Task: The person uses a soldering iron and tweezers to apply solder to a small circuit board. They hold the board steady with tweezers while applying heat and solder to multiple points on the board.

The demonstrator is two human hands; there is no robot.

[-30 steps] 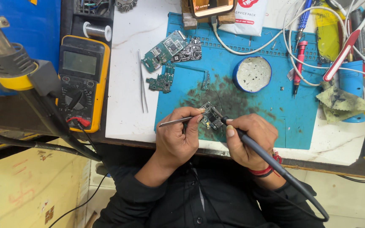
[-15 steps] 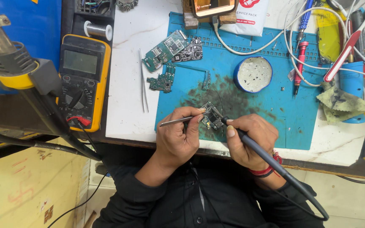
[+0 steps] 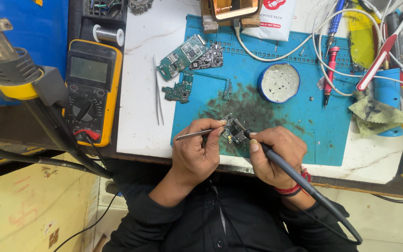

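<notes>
Working over a small circuit board (image 3: pixel 233 133) that lies on the near part of a blue work mat (image 3: pixel 304 112), on a dark, sooty patch of it. Left hand (image 3: pixel 197 151): grip closed around a pair of tweezers (image 3: pixel 197 134), held near level, tips pointing right and meeting the board's left edge. Right hand (image 3: pixel 276 156): grip closed pen-fashion around a soldering iron (image 3: pixel 299 179); its tip rests on the board's top right, and its dark handle and cable run back toward the near right across the wrist, which wears a red thread band (image 3: pixel 292 189). Both hands rest at the near edge of the white desk (image 3: pixel 138 70), just beside each other, the board between them.

Mid-distance: a second pair of tweezers (image 3: pixel 158 91) lies loose on the desk left of the mat. Left of those, a yellow-cased multimeter (image 3: pixel 92 88) with a red probe lead plugged in at its near end. At far left foreground, a hot-air gun nozzle (image 3: pixel 5 60) on a dark stalk, close to the camera.

Farther on the mat: two green circuit boards (image 3: pixel 183 53) and a darker one beside them, well apart from the hands. A round blue tin (image 3: pixel 279 82) with pale contents sits right of centre. A red screwdriver (image 3: pixel 330 70) lies just right of the tin. White cables (image 3: pixel 313 46) loop across the far right among assorted tools; a crumpled greenish cloth (image 3: pixel 374 114) lies at the mat's right edge.
</notes>
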